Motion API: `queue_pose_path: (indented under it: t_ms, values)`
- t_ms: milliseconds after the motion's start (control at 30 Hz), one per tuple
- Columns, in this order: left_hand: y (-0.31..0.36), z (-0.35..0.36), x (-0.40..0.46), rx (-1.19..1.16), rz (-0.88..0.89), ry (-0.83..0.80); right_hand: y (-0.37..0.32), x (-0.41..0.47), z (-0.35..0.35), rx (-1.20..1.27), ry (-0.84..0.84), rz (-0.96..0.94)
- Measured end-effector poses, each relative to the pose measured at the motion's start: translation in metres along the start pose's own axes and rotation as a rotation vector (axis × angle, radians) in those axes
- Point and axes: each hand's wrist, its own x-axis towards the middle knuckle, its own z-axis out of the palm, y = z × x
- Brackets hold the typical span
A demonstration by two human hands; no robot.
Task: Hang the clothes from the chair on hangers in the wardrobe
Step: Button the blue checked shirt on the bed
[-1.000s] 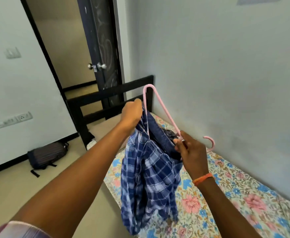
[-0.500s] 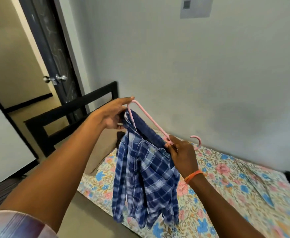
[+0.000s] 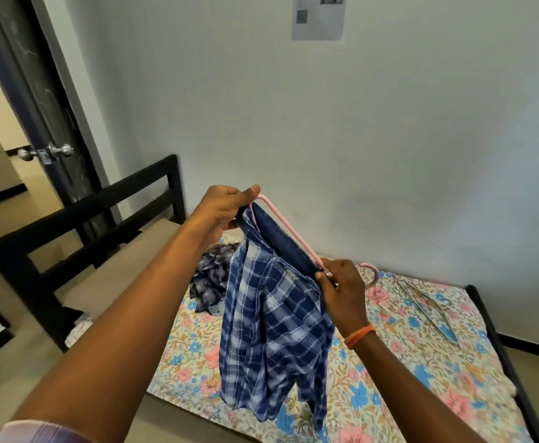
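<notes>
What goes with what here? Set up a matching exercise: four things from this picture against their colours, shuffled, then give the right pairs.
Things:
1. hanger
2. shirt held up by both hands
3. wristband on the right wrist
4. bed frame

Colours:
A. black
B. orange
C. pink
D. blue and white check

Pairs: 1-C, 2-D, 3-B, 4-A

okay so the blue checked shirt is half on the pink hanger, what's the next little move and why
Probably pull the collar the left hand grips over the pink hanger's raised end. The blue checked shirt hangs bunched below the hanger, and the right hand steadies it near the hook.
</notes>
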Motion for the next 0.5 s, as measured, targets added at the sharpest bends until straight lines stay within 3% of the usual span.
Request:
queue_pose_path:
  t_ms: [100, 233, 300, 400, 500]
  values:
    - [-0.004, -0.006, 0.004, 0.180, 0.123, 0.002, 0.003, 0.002, -0.003, -0.048, 0.028, -0.055]
    - [-0.020, -0.007, 0.002, 0.911, 0.442, 0.165, 0.012, 0.004, -0.002, -0.147, -0.023, -0.071]
    - [-0.029, -0.003, -0.002, 1.165, 0.600, 0.223, 0.018, 0.004, 0.000, -0.173, -0.057, -0.073]
    - [-0.037, 0.002, -0.004, 1.244, 0.654, 0.236, 0.028, 0.004, 0.000, -0.200, -0.070, -0.088]
    - [-0.039, 0.000, -0.001, 1.046, 0.487, 0.136, 0.039, 0.004, -0.001, -0.226, -0.087, -0.096]
